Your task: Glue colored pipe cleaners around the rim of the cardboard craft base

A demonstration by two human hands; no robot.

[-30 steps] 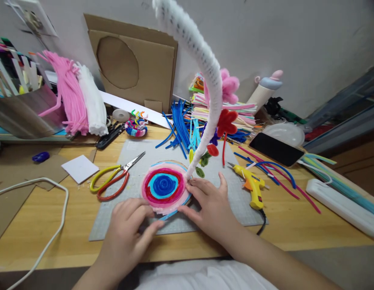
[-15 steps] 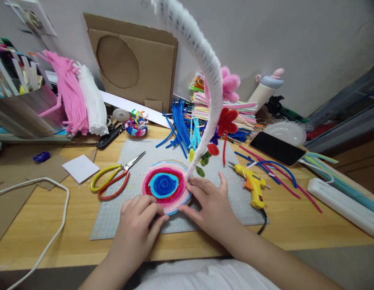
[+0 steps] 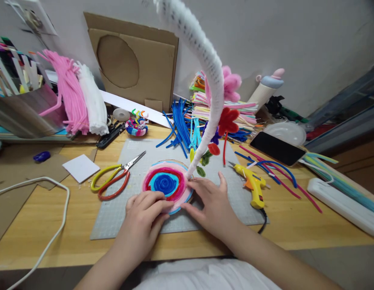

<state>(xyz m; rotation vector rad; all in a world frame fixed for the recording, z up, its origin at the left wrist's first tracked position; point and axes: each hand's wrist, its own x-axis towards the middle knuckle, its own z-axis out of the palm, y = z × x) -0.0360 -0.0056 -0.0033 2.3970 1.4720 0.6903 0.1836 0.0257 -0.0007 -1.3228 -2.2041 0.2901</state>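
Note:
A round base (image 3: 181, 198) of coiled pipe cleaners, with a blue centre and red, pink and light-blue rings, lies on a grey cutting mat (image 3: 114, 225). My left hand (image 3: 147, 211) is closed at its front edge, fingertips on the coils and thumb at the rim. My right hand (image 3: 209, 201) grips the right edge between thumb and fingers. Beside those fingertips rises a tall curved white fuzzy stem (image 3: 215, 88), whose top leaves the view. Pipe-cleaner flowers, a red one (image 3: 228, 121) and a pink one (image 3: 232, 84), show behind the stem.
Scissors (image 3: 114, 183) lie left of the base, a yellow glue gun (image 3: 254, 187) right. Behind are blue pipe cleaners (image 3: 181, 125), pink bundles (image 3: 69, 92) and cut cardboard (image 3: 156, 60). A phone (image 3: 277, 148) and power strip (image 3: 344, 205) are at right, a white cable (image 3: 64, 217) at left.
My left hand has slid slightly right and farther over the coils along the front edge. My right hand has barely moved, still on the right edge.

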